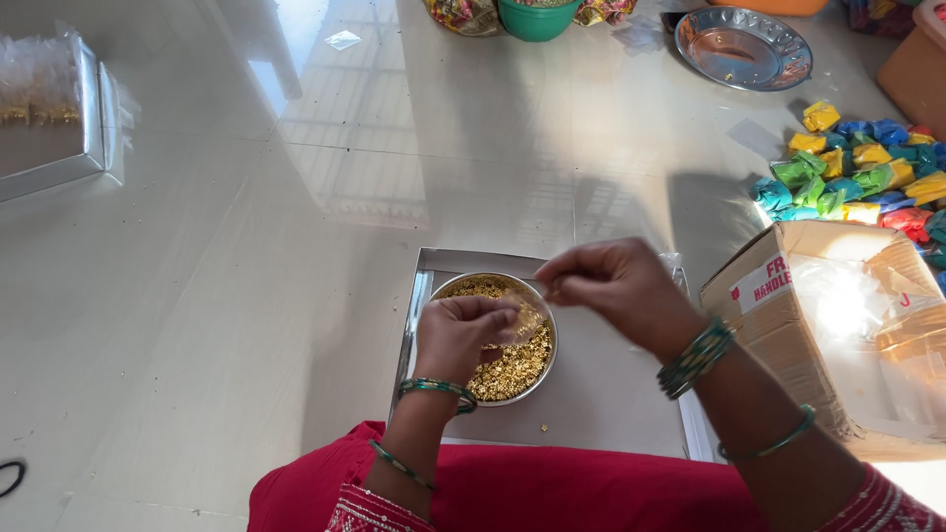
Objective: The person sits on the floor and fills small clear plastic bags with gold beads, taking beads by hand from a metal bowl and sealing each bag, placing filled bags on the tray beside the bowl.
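Both hands' fingers (pixel 493 317) pinched on clear pouch (pixel 527 317) over bead bowl (pixel 512 369), cardboard box (pixel 838 335) beside.

bright daylight | window glare on floor (pixel 325 128) | soft shadows | sharp focus, slight edge distortion

An open brown cardboard box (pixel 838 335) stands on the floor at the right, just beside the flat grey tray; its flaps are folded out and clear plastic film fills its mouth, catching glare. A white label with red print (pixel 764 281) sits on its near left flap. Beyond the box, by the right edge, lies a heap of small twisted packets (pixel 857 172) in yellow, green, blue and red, touching one another. At the far left a flat grey box (pixel 54 138) holds clear plastic pouches with golden contents. At the top edge, crumpled multicoloured wrappers (pixel 463 15) flank a green tub
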